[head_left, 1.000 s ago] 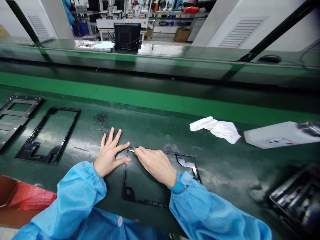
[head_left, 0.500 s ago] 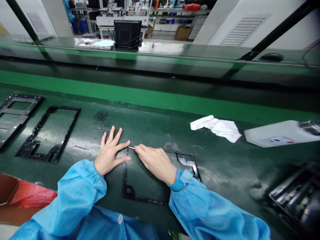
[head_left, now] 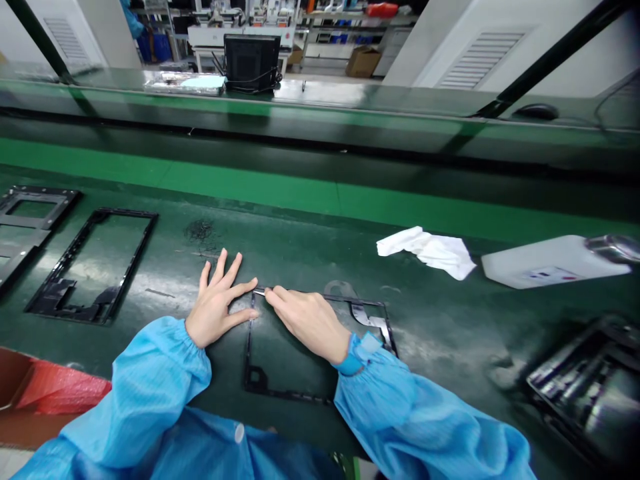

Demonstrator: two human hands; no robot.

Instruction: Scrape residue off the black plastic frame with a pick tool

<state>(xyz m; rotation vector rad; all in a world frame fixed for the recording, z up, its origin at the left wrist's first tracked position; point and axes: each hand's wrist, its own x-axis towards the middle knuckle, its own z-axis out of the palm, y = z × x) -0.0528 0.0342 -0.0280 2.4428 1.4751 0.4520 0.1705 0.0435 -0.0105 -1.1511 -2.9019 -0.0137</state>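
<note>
A thin black rectangular frame [head_left: 248, 357] lies flat on the dark green worktop in front of me. My left hand [head_left: 219, 303] rests open by its upper left corner, fingers spread, with thumb and index fingertips at the frame's edge. In a pinch, my right hand [head_left: 309, 321] holds a slim metal tool [head_left: 259, 291], its tip at that same corner. Most of the tool is hidden by the fingers, so its kind is unclear. A silvery strip [head_left: 366, 317] sits at the frame's upper right. My right hand and sleeve cover part of the frame.
To the left lie another black frame [head_left: 137, 257] and a grey-black framed panel [head_left: 43, 230]. Black shavings [head_left: 199, 231] are heaped beyond my left hand. A white cloth [head_left: 427, 250], a white bottle [head_left: 540, 262] on its side and blurred black parts [head_left: 590, 387] are on the right.
The whole view has shifted slightly. Both hands keep nearly the same place on the frame, and the tool tip stays at the upper left corner.
</note>
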